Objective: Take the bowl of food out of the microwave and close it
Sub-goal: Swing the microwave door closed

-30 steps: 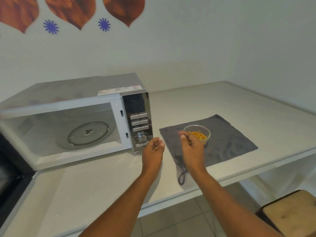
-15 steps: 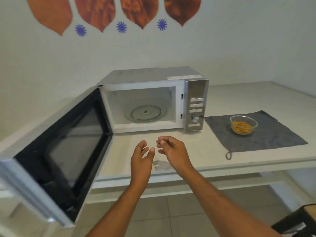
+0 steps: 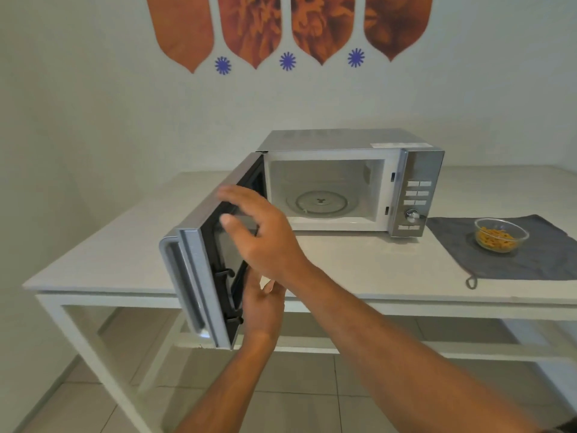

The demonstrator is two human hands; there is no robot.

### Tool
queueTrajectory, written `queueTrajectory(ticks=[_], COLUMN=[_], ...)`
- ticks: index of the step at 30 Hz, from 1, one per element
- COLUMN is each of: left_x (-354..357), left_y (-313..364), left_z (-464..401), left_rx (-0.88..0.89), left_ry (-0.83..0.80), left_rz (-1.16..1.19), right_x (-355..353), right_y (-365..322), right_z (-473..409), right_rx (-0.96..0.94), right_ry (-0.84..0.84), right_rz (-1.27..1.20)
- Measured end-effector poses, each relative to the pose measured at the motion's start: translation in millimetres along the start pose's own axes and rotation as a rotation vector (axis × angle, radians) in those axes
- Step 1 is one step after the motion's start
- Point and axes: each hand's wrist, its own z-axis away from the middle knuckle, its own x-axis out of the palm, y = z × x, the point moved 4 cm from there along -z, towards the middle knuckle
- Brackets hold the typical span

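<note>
Glass bowl: clear, holding orange food pieces; stands on the grey cloth, right of the microwave and apart from it.
Grey cloth: right edge cut off by the frame; a small loop hangs at its near corner.
Microwave cavity: holds only 1 glass turntable; no bowl inside.
Door: swung wide toward the near left, overhanging the near edge of the white table; seen nearly edge-on, so its window is hard to make out.
Right hand: fingers spread and loosely curved in front of the door's inner face; motion-blurred, so contact with the door cannot be determined.
Left hand: beside the door's near lower corner, partly hidden behind the right wrist; finger state cannot be determined.
Control panel: buttons and 1 dial; markings too small to read.
</note>
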Motion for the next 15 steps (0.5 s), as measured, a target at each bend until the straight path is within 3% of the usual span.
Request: queueTrajectory(ticks=[6,15], left_x=[-7.5,23.6], left_y=[5.4,5.3], left_z=[15.8,31.9], left_rx=[0.065,0.023], left_ry=[0.021,-0.051], left_rz=[0.017,-0.01], right_x=[35.5,-12.5], right_y=[-20.1,-12.6], right_z=[-6.3,5.0], right_rx=[-0.12,-0.063], right_ry=[-0.288,-0.222], right_rz=[0.237,0.135])
